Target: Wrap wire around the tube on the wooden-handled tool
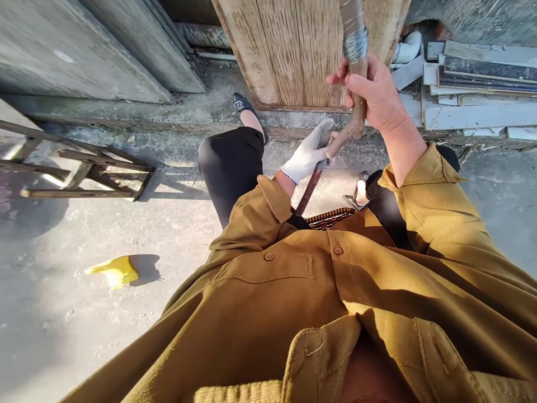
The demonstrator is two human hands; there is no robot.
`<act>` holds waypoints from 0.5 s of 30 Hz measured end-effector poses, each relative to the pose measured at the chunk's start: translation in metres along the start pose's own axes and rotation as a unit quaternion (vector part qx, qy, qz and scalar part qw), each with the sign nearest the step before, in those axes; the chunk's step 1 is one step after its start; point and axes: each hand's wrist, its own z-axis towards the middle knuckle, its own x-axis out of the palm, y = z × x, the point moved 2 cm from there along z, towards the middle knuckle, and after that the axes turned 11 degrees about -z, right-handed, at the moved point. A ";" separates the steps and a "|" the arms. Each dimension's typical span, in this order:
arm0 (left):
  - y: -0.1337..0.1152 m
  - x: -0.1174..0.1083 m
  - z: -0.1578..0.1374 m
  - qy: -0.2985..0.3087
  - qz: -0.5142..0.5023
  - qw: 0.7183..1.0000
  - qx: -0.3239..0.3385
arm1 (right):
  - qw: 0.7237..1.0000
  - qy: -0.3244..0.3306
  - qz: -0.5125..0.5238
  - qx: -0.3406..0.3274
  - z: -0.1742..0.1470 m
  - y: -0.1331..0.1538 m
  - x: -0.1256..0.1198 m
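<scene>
My right hand is bare and closed around a brown wooden stick that rises past the top edge; a band of grey wire wraps it just above my fingers. My left hand, in a white knit glove, holds a thinner dark rod where it meets the lower end of the stick. The rod runs down toward a woven dark basket rim in my lap, mostly hidden by my mustard jacket. My legs in black trousers and black flat shoes stretch forward.
A weathered wooden door stands straight ahead. White boards and tiles are stacked at the right. A rusty metal frame lies on the concrete at the left. A yellow glove lies on the ground near my left side.
</scene>
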 end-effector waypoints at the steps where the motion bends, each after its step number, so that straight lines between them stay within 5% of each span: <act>1: 0.000 0.002 -0.001 0.027 -0.028 0.999 -0.007 | 0.999 -0.042 0.002 0.020 0.005 0.000 -0.007; 4: -0.005 0.005 -0.008 0.071 -0.063 0.995 -0.033 | 0.978 -0.168 -0.024 0.125 0.017 -0.002 -0.031; 7: -0.015 0.003 -0.015 0.045 -0.062 0.996 -0.045 | 0.947 -0.250 -0.067 0.193 0.021 -0.004 -0.054; 15: -0.023 -0.008 -0.009 -0.041 -0.231 0.972 0.025 | 0.935 -0.321 -0.102 0.106 0.017 -0.003 -0.090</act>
